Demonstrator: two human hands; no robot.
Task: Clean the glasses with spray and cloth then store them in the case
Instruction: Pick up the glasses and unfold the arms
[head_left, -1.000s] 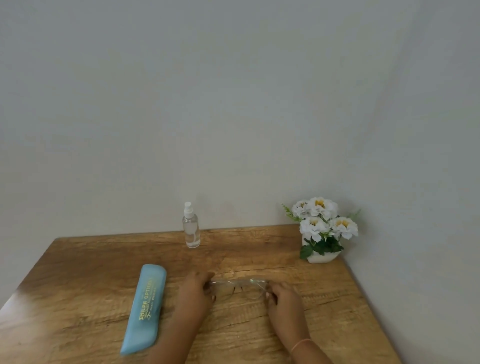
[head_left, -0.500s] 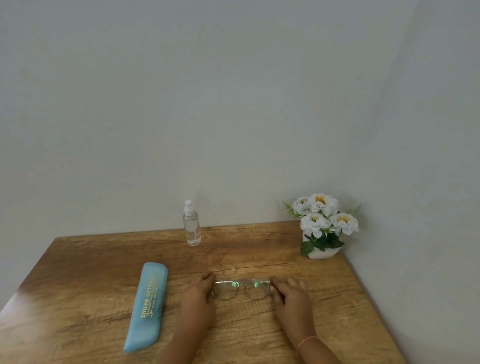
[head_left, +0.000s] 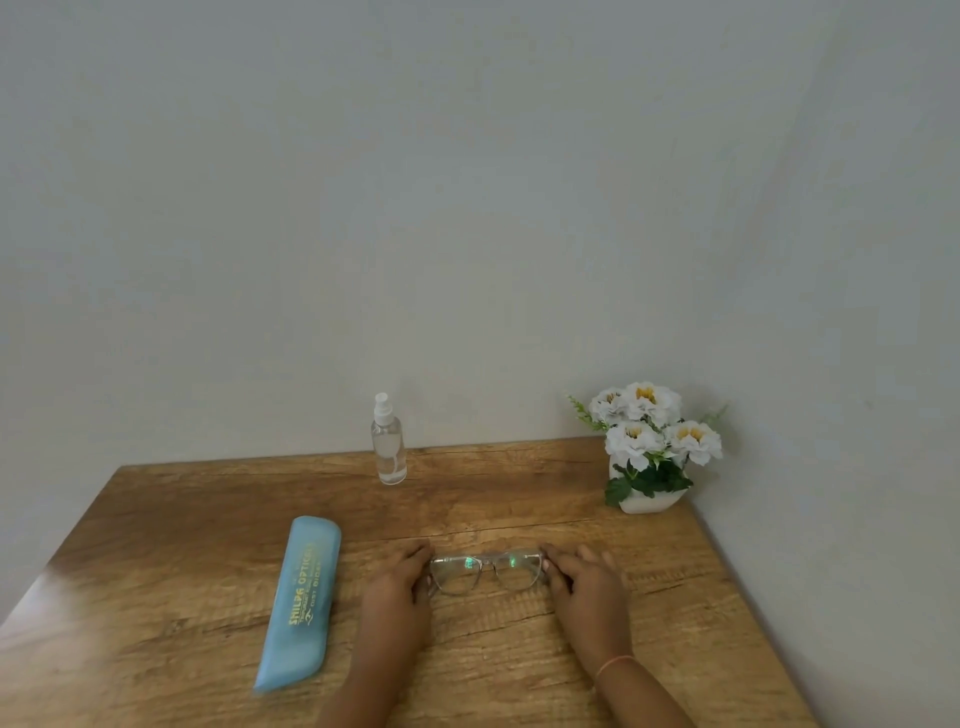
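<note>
Clear-framed glasses (head_left: 485, 570) stand on the wooden table (head_left: 156, 545), lenses facing away from me. My left hand (head_left: 397, 587) grips their left end and my right hand (head_left: 584, 584) grips their right end. A light blue soft case (head_left: 301, 597) with gold lettering lies flat to the left of my left hand. A small clear spray bottle (head_left: 388, 441) with a white nozzle stands upright at the table's back edge, by the wall. No cloth is visible.
A white pot of white flowers (head_left: 649, 447) sits in the back right corner. Pale walls border the table at the back and on the right. The table's left edge runs diagonally at the lower left.
The view has tilted slightly, so everything sits a little lower in the frame. My hands stay on the ends of the glasses, whose lenses now face more upright and catch green reflections.
</note>
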